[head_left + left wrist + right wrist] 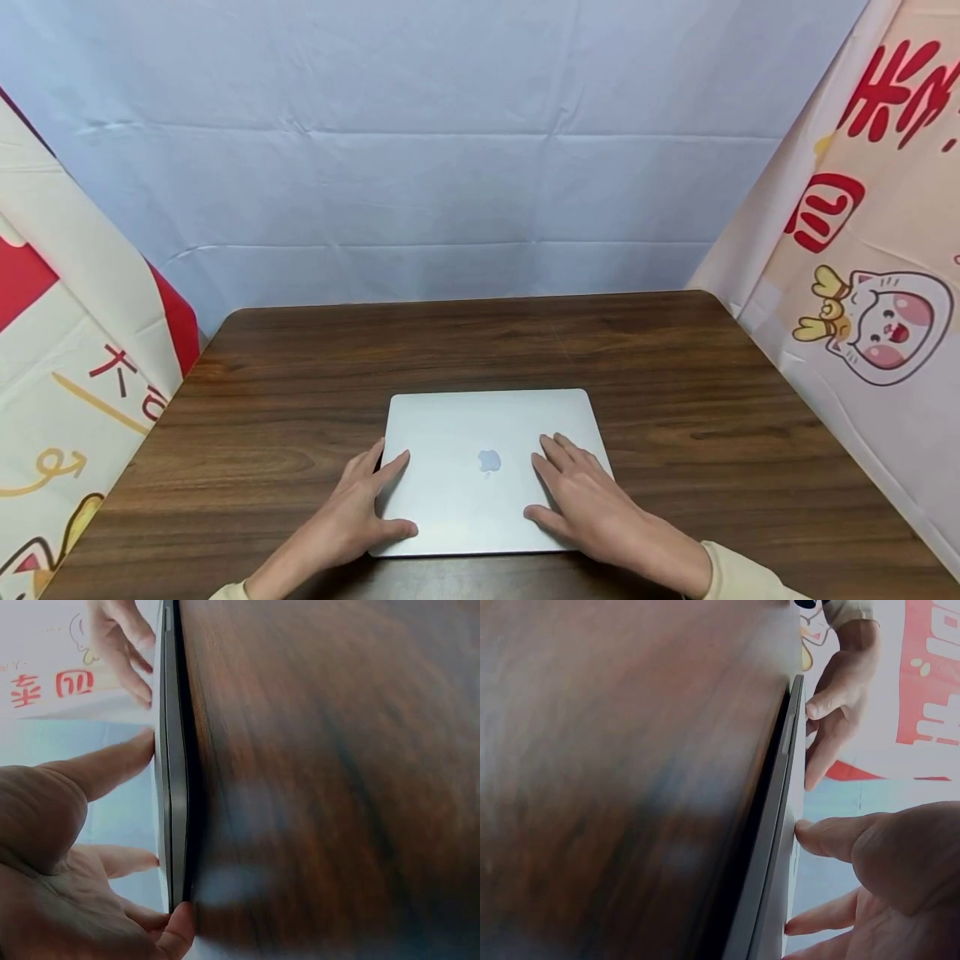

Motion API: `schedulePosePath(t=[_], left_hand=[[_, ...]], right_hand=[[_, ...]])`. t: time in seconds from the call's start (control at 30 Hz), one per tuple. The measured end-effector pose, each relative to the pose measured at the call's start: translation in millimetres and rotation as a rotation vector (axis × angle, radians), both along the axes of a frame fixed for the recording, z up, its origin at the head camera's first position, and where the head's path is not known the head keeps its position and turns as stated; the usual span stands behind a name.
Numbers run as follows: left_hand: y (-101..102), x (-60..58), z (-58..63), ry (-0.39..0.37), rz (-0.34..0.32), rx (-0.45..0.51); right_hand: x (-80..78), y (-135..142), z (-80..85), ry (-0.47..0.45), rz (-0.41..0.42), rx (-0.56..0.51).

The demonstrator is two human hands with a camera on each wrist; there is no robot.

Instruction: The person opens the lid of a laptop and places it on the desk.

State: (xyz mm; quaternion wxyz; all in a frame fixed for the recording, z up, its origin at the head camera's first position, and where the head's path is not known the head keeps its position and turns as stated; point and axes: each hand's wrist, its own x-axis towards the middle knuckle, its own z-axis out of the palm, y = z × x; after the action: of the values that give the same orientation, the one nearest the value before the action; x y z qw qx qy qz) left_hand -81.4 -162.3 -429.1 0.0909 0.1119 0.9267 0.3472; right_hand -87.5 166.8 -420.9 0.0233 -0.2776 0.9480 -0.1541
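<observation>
Two hands, the left hand (pixel 352 512) and right hand (pixel 588 500), on one closed laptop (pixel 450 425), lower centre of the frame.
The step looks like steadying: the left is spread wide, thumb and forefinger on the lid, other fingers at its left edge; the right rests with fingers parted, clutching nothing. Any lift would seemingly call for a firmer edge hold. Beyond lie one wooden table (pixel 300 358), two printed cloths (pixel 795 292) at the frame's sides, and one plain cloth (pixel 435 192), upper centre.
</observation>
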Motion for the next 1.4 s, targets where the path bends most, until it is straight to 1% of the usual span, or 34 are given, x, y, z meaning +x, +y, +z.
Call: schedulePosePath(t=[0.13, 0.3, 0.47, 0.57, 0.63, 0.73, 0.83, 0.93, 1.03, 1.17, 1.4], left_hand=[[0, 0.1, -1.2, -0.003, -0.02, -0.024], [-1, 0.3, -2.0, -0.008, -0.047, -0.048], [-1, 2.4, -1.9, -0.018, -0.068, -0.046], [-1, 3.4, -2.8, -0.017, -0.083, -0.046], [-1, 3.6, -3.5, -0.011, -0.092, -0.048], [0, 4.3, -4.2, -0.004, -0.104, -0.058], [0, 4.1, -5.1, 0.002, -0.112, -0.079], [0, 3.9, -6.1, 0.004, -0.12, -0.101], [1, 4.0, -7.2, 0.01, -0.127, -0.116], [1, 4.8, -7.8, 0.025, -0.133, -0.132], [2, 5.8, -8.0, 0.044, -0.138, -0.133]], right_hand=[[3.1, -2, -0.9, 0.029, 0.061, 0.022], [5.8, -6, -0.4, 0.012, 0.108, 0.049], [8.8, -10, -0.4, 0.004, 0.159, 0.087], [10.0, -12, -2.0, 0.031, 0.198, 0.114], [10.9, -14, -3.9, 0.075, 0.222, 0.128], [11.6, -17, -7.7, 0.191, 0.263, 0.137], [11.0, -19, -12.4, 0.326, 0.295, 0.12], [9.4, -22, -16.2, 0.414, 0.309, 0.09], [8.4, -23, -18.1, 0.454, 0.315, 0.073], [7.4, -25, -16.9, 0.47, 0.327, 0.068], [5.4, -27, -12.8, 0.491, 0.391, 0.092]])
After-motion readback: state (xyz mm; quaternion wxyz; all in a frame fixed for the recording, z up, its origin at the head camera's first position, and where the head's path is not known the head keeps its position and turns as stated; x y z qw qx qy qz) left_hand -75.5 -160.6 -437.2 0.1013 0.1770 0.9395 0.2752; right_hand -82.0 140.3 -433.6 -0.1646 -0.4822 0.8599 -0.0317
